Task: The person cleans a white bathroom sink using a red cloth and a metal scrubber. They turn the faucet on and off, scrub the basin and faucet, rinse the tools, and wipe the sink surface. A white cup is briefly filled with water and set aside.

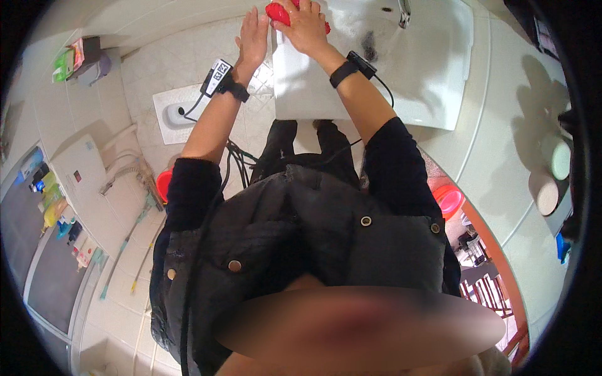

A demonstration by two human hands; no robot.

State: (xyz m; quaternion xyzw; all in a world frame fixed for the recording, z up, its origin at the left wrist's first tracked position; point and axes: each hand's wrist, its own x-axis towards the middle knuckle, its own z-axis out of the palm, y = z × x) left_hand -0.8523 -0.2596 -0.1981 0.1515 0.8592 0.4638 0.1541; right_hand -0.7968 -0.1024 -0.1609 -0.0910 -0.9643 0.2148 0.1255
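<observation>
A crumpled red cloth (278, 14) lies under and around my right hand (304, 24), at the far left edge of the white washbasin (305, 89). My right fingers press on it or grip it. My left hand (254, 37) is raised just left of the cloth, palm flat and fingers stretched, with nothing in it. Whether its fingertips touch the cloth cannot be told. A metal faucet (404, 14) stands at the far side of the basin, near the drain hole. A dark patch lies in the bowl.
A white squat toilet (176, 115) is set in the tiled floor at left. Black cables (241, 162) hang from my wrist devices. A red bucket (164, 184) stands by the left wall, a pink basin (449, 199) at right. Bottles (54, 211) line a window ledge.
</observation>
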